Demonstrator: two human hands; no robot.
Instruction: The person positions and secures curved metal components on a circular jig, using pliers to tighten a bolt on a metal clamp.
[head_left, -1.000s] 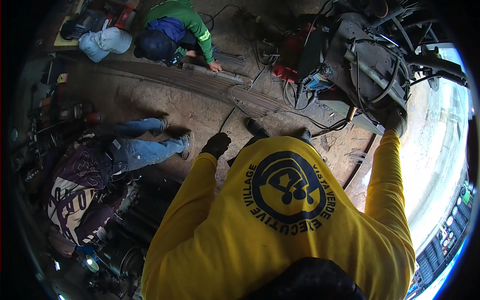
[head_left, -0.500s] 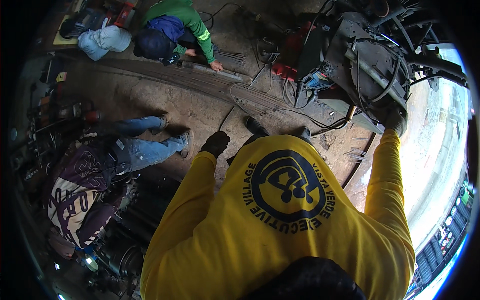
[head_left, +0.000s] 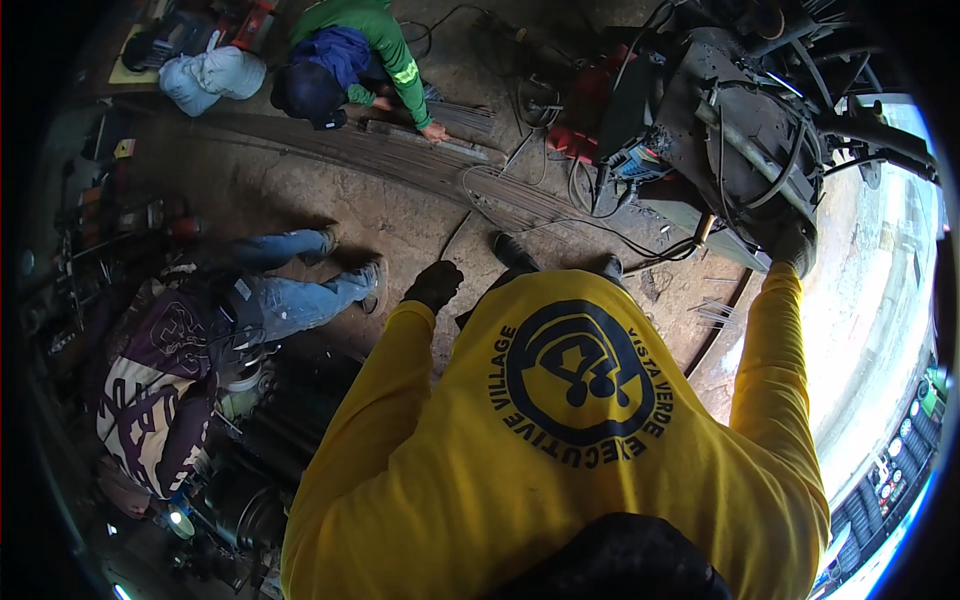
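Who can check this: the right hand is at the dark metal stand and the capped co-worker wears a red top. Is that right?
Not quite: the capped co-worker wears a green top, as the head view shows. The right hand is at the dark metal stand.

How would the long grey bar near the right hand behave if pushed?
The grey bar looks straight and metallic, so probably stiff and fairly heavy. Its rounded-looking sides suggest it might roll, unless it's fixed to the dark plate.
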